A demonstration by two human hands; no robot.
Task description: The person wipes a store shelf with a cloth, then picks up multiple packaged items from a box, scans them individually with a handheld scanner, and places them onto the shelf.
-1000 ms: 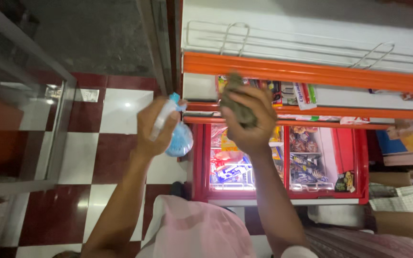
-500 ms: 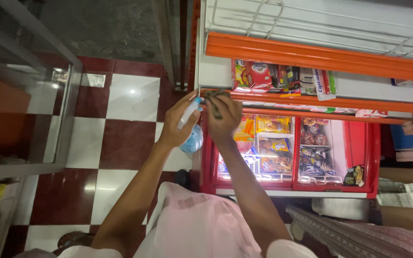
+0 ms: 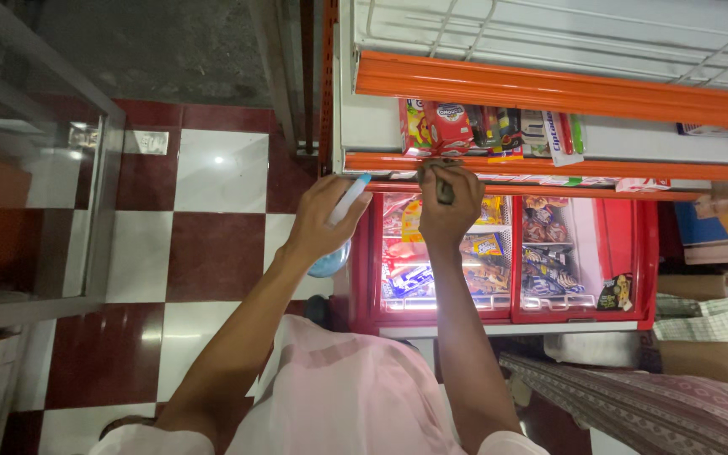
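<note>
Left hand (image 3: 323, 217) gripped spray bottle (image 3: 336, 236), blue body hanging below palm, beside red display case (image 3: 642, 253). Right hand (image 3: 448, 202) clenched dark cloth (image 3: 444, 187), pressed against orange shelf edge (image 3: 549, 168) under snack packets (image 3: 448, 126).

Red-and-white checkered floor (image 3: 212, 253), cardboard boxes (image 3: 701, 354)

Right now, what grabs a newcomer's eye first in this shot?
Probably the bright orange metal shelf edges running across the top right, with colourful snack packets lined up between them. Below sits a lit red display chest full of packets. At centre, the right hand presses a dark cloth to the shelf edge, while the left hand holds a pale blue spray bottle.
</note>
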